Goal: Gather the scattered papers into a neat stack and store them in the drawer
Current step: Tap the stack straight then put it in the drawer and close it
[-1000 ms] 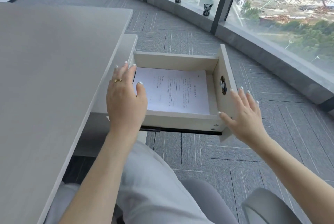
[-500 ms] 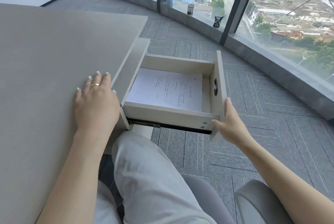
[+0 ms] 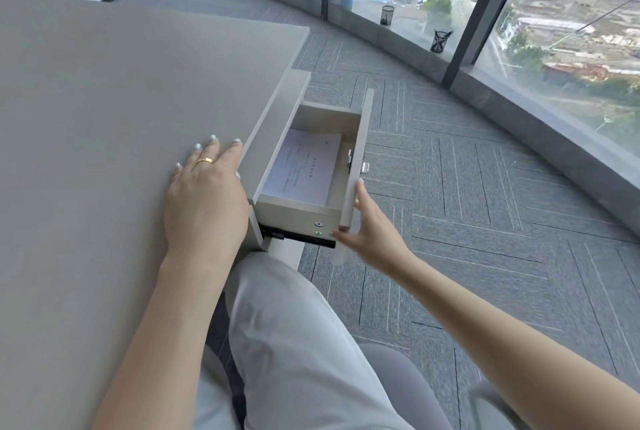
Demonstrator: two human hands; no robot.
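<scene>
The papers [image 3: 302, 166] lie flat inside the partly open drawer [image 3: 356, 166] under the counter [image 3: 104, 117], while the left hand [image 3: 204, 194] rests flat and released on the counter edge and the right hand [image 3: 370, 225], fingers extended, presses against the drawer front.

Matt desk [image 3: 104, 124]; wood-look drawer [image 3: 356, 152].

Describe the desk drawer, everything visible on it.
The light beige wooden drawer hangs partly open from under the grey desktop. Its box has plain board walls, two screws at the near corner and a black slide rail beneath. The front panel carries a metal lock. A stack of white printed papers lies flat inside. The right hand presses on the front panel's near end; the left hand rests flat on the desktop, off the drawer.
</scene>
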